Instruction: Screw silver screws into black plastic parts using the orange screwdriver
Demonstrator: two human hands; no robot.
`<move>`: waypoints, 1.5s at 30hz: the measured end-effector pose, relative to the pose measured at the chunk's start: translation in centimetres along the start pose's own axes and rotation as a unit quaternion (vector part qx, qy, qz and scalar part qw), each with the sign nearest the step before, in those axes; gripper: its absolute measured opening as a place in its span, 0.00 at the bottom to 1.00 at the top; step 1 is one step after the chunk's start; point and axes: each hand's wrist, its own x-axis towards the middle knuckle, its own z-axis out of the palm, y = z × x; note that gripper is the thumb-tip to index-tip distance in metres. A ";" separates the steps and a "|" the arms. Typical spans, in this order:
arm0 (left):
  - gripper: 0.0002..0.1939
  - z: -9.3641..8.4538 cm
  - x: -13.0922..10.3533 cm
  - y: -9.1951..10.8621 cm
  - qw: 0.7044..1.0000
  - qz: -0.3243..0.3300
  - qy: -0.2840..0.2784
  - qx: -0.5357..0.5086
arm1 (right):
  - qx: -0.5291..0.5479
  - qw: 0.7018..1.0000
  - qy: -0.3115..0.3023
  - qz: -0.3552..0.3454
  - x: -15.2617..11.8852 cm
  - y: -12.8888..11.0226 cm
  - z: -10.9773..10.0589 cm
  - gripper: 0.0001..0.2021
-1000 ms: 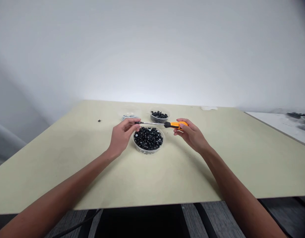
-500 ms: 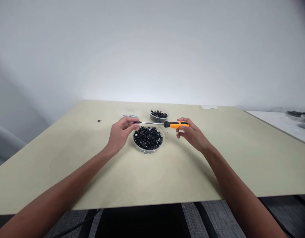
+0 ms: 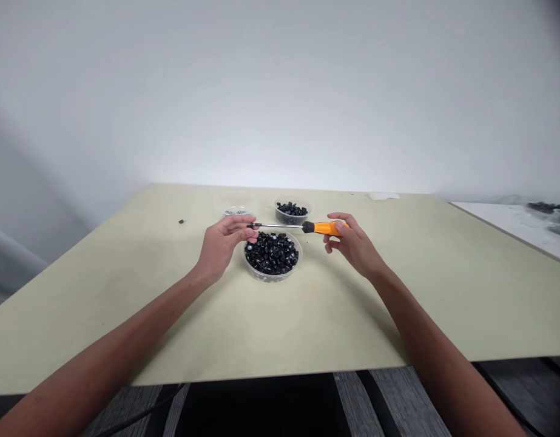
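An orange and black screwdriver [image 3: 324, 228] lies level above the bowls, its shaft pointing left. Its handle is in my right hand [image 3: 352, 243], between thumb and fingers. At the shaft's tip, my left hand [image 3: 220, 246] pinches a small black part [image 3: 251, 225]. Just below the shaft stands a clear round bowl [image 3: 269, 278] full of small black parts, a few showing silver screw heads. Behind it is a second clear bowl [image 3: 292, 220] of black parts. A clear container [image 3: 236, 211] with small silver screws sits behind my left hand, partly hidden by it.
One loose black piece [image 3: 181, 221] lies on the pale table [image 3: 280, 340] at the left. A white object [image 3: 383, 196] is at the back edge. On the right, a white surface [image 3: 511, 224] bears bags or containers with dark parts. A wall rises behind the table.
The screwdriver handle has turned in my right hand, and its fingers have shifted slightly. My left hand has barely moved and keeps its pinch at the tip.
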 end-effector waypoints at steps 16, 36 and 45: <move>0.12 0.0 -0.4 0.3 0.996 0.048 -0.006 0.080 | -0.044 0.999 0.000 0.014 -0.1 0.3 -0.3 0.22; 0.12 -0.1 -0.3 0.1 0.995 0.042 -0.020 0.084 | -0.035 0.999 -0.009 0.009 0.0 0.2 -0.2 0.25; 0.12 0.0 -0.5 0.0 0.996 0.033 -0.019 0.082 | -0.046 0.999 0.020 0.021 0.0 -0.1 -0.1 0.22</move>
